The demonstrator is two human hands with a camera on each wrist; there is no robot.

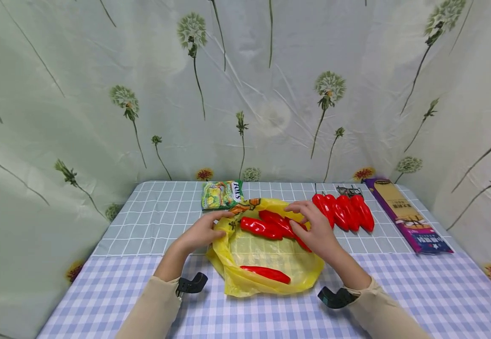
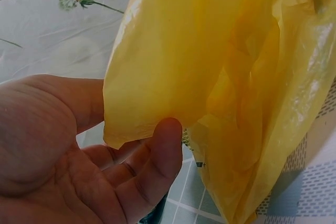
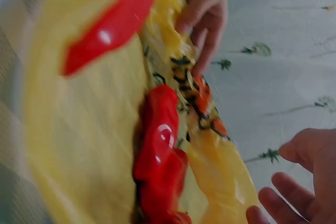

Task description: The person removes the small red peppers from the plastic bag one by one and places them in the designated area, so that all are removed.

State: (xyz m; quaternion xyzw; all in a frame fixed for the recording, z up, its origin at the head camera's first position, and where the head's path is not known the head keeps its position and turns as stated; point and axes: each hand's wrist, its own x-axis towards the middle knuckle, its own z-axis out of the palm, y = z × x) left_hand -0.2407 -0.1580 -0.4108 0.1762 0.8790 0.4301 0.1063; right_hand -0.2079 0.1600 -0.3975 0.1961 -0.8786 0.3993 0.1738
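A yellow plastic bag (image 1: 266,288) lies on the table with its mouth spread wide. Several shiny red peppers are inside: a cluster (image 3: 160,129) toward the far side and a single pepper (image 1: 266,273) by the near rim. My left hand (image 1: 203,230) pinches the bag's left rim; in the left wrist view the yellow film passes between thumb and fingers. At the far right of the bag's mouth is my right hand (image 1: 310,223), its fingers spread and bent a little, with nothing in its grasp. In the right wrist view its fingertips are close to the rim; contact is unclear.
Behind the bag lies a green snack packet (image 1: 221,195). More red peppers (image 1: 343,213) lie in a row to the right, near a small dark packet (image 1: 349,191). A long purple and gold package (image 1: 402,212) lies along the table's right side. A flowered curtain (image 1: 270,94) hangs behind.
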